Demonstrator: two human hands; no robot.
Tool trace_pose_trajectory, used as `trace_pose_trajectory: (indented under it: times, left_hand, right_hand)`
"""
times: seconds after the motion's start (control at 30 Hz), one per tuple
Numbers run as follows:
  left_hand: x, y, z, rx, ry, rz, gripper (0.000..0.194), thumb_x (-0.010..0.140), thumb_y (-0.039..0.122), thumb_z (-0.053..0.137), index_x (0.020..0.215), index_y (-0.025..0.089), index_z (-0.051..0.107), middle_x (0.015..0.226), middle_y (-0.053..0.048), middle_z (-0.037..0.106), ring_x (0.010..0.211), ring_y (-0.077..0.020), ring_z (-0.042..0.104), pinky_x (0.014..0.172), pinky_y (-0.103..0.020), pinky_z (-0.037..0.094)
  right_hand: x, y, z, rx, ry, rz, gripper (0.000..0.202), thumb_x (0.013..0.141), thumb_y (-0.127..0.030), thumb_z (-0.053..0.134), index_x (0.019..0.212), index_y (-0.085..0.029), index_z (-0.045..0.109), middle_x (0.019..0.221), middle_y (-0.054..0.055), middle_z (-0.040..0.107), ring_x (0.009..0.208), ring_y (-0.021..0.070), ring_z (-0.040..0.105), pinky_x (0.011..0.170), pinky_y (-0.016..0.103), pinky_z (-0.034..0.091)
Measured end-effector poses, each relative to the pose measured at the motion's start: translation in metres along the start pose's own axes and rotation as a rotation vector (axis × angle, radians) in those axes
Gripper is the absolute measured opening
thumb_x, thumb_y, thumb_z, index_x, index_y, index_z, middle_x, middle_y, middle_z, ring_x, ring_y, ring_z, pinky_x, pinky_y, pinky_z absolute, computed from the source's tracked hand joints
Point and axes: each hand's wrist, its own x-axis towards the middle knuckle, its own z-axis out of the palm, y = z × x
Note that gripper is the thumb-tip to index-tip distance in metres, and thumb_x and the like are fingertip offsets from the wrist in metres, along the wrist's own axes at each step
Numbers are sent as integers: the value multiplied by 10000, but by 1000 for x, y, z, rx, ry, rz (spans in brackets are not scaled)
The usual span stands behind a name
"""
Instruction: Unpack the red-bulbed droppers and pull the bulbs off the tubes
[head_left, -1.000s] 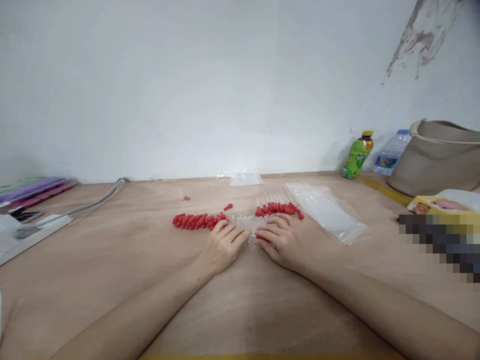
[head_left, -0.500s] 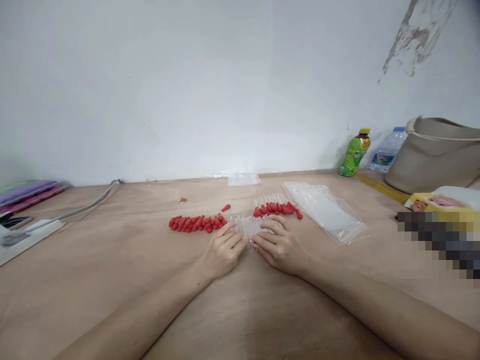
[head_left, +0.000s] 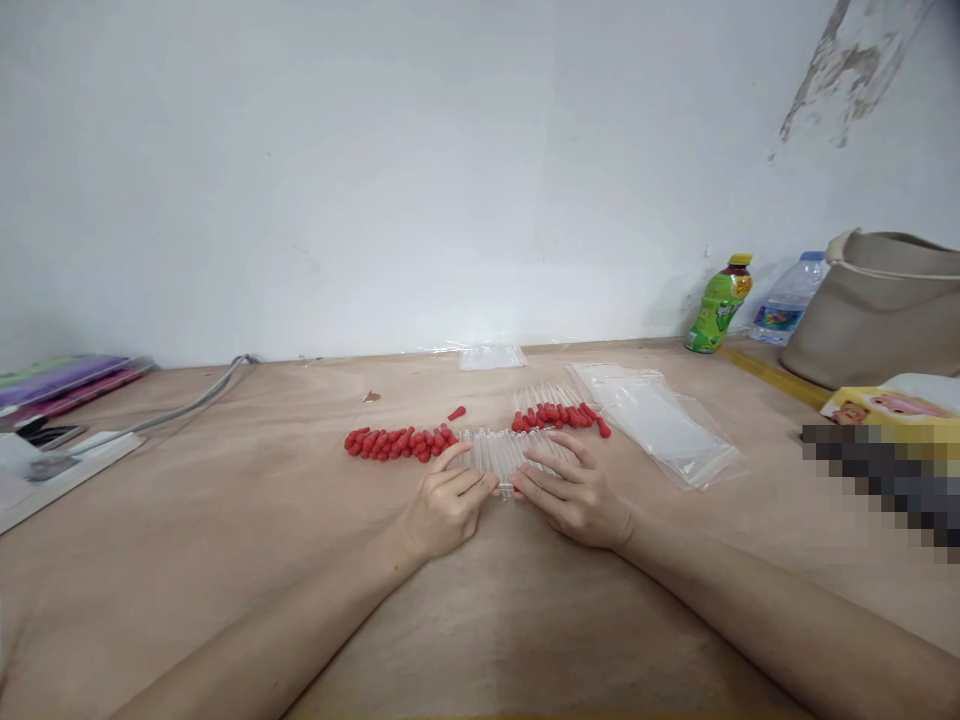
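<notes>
My left hand [head_left: 448, 505] is closed, thumb and fingers pinched at the near end of a row of clear dropper tubes [head_left: 491, 455]. A short piece of clear tube shows between my two hands. My right hand [head_left: 574, 495] is curled opposite, its fingertips pinching a small red rubber bulb, mostly hidden by the fingers. To the left of the tubes lies a pile of red rubber bulbs [head_left: 394, 443], with one loose red bulb [head_left: 457, 413] beyond it. Behind my right hand rest several droppers with red bulbs [head_left: 559, 415], tubes pointing away from me.
Clear plastic bags [head_left: 645, 420] lie right of the droppers, and another bag [head_left: 491, 357] is by the wall. A green bottle [head_left: 718, 305], a water bottle [head_left: 787, 300] and a beige bucket-like bag [head_left: 877, 310] stand at the right. A grey cable [head_left: 187, 398] runs along the left.
The whole view has shifted slightly, so things appear a little further right. My hands remain close together at the near end of the tubes, with little visible change in grip.
</notes>
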Motion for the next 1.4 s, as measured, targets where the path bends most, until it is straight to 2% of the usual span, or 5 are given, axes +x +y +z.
trace_pose_trajectory:
  times: [0.53,0.83,1.0,1.13,1.4]
  left_hand:
    - [-7,-7,0,-3,50,-5,178,837,86,441,934,131,583,1047,-88,653,1086,-204,547,1013,-455,351]
    - [-22,-28,1,118,42,-311,234,870,160,394,997,175,590,825,-52,609,710,-128,586,582,-212,475]
    - [-22,-32,5,112,9,-360,423,854,96,293,1243,194,429,861,-51,524,748,-131,519,630,-235,467]
    - [-25,-36,10,184,24,-345,341,862,112,318,1118,193,528,766,-22,502,658,-112,483,541,-191,422]
    - [-23,-35,13,125,7,-258,230,833,112,378,844,152,604,688,-23,502,588,-102,483,511,-187,412]
  right_hand:
    - [-3,6,-13,9,56,25,132,804,-141,576,920,-179,624,830,-6,697,919,155,594,865,364,374]
    - [-35,56,-16,99,-27,635,207,849,-254,482,969,-208,645,795,45,618,688,133,558,633,265,448]
    - [-54,83,-18,52,-137,936,257,781,-226,444,904,-140,653,774,71,556,654,161,543,596,294,444]
    - [-62,94,-23,30,-210,1118,239,691,-232,485,868,-132,611,736,53,573,589,148,529,567,280,409]
    - [-59,89,-25,-69,-332,1151,270,715,-472,498,687,-211,559,680,5,619,635,173,529,640,308,318]
